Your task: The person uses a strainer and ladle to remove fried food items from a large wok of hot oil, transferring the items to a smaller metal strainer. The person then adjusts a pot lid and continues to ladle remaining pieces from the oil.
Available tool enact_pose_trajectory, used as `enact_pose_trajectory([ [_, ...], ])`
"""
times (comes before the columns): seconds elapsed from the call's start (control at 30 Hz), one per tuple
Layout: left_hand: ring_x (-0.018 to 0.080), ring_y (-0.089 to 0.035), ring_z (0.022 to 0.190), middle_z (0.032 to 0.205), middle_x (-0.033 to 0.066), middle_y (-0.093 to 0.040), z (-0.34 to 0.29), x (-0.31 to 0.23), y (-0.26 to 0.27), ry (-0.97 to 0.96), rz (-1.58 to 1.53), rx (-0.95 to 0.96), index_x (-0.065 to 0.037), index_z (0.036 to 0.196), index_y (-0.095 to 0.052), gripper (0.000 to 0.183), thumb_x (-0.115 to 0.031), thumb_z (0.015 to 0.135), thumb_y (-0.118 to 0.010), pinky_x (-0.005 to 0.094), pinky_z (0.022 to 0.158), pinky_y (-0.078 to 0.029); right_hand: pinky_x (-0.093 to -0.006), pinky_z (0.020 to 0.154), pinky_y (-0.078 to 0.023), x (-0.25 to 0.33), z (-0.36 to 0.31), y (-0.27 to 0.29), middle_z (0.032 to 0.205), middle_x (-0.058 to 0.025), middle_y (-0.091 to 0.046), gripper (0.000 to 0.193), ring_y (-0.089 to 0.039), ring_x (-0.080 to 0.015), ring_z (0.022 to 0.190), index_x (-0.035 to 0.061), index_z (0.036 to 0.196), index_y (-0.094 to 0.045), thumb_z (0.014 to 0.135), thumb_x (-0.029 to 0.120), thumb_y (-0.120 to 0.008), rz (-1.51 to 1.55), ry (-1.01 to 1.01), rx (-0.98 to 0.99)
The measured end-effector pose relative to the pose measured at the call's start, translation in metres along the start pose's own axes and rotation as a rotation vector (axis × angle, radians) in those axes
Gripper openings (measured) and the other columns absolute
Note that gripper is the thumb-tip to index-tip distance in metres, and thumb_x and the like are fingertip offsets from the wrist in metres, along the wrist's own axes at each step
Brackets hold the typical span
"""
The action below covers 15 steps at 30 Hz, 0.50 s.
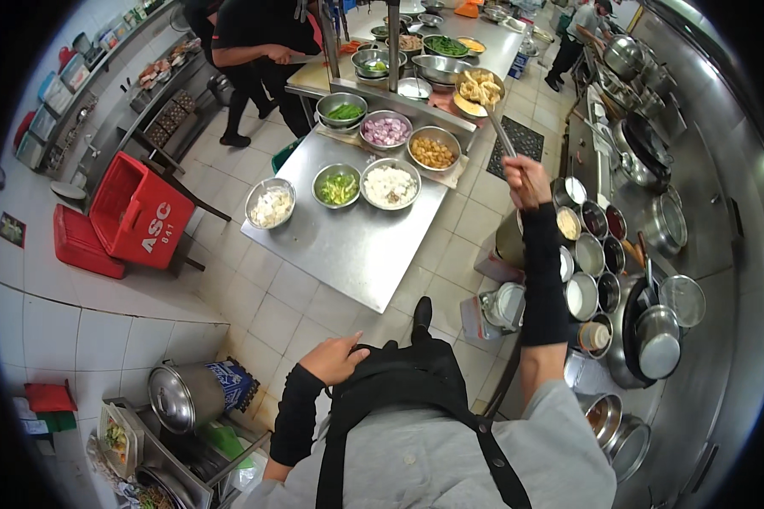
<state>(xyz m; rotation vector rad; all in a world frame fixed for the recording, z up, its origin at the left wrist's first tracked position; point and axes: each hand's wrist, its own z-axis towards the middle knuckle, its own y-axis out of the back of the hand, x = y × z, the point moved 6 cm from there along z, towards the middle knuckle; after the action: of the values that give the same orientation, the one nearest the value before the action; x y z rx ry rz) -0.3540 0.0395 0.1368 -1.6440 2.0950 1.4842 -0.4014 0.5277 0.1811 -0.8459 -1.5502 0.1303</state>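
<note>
My right hand, at the end of an outstretched arm, is closed around the metal handle of a long-handled strainer. Pale yellow pieces, perhaps fried, fill its round head, which is beside the table's far right corner. Whether the head is mesh or solid is hard to tell. My left hand is in front of my black apron, empty, fingers loosely stretched. Ahead is a steel table with bowls of chopped onion, brown cubes, white pieces and cut greens.
On the right, several sauce pots and a wok line the cooking counter. A red crate stands left. Behind the table, a person holds a knife; another person works far right. A large lidded pot is at lower left.
</note>
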Motion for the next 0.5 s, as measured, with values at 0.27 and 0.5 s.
enact_pose_trajectory([
  [0.27,0.0369,-0.065,0.112,0.121,0.0253,-0.066,0.044,-0.059,0.047,0.091,-0.102,-0.194,0.001,0.140,-0.050,0.054,-0.034,0.100,-0.057,0.0408,0.095,-0.051,-0.0272,0.039,-0.040,0.047,0.235,0.034,0.065,-0.0082,-0.056,0.009,-0.054,-0.0161,0.048,-0.0053,0.081,-0.057,0.078,-0.006,-0.066,-0.205,0.069,-0.241],
  [0.5,0.0356,-0.066,0.111,0.121,0.0244,-0.066,0.085,-0.099,0.060,0.091,-0.154,-0.148,-0.002,0.143,-0.048,0.051,-0.029,0.101,-0.057,0.0396,0.093,-0.052,-0.0454,0.060,-0.056,0.047,0.316,0.036,0.077,-0.0276,-0.067,0.026,-0.068,-0.0365,0.061,-0.0094,0.092,-0.063,0.073,0.007,-0.071,-1.321,0.254,-0.324],
])
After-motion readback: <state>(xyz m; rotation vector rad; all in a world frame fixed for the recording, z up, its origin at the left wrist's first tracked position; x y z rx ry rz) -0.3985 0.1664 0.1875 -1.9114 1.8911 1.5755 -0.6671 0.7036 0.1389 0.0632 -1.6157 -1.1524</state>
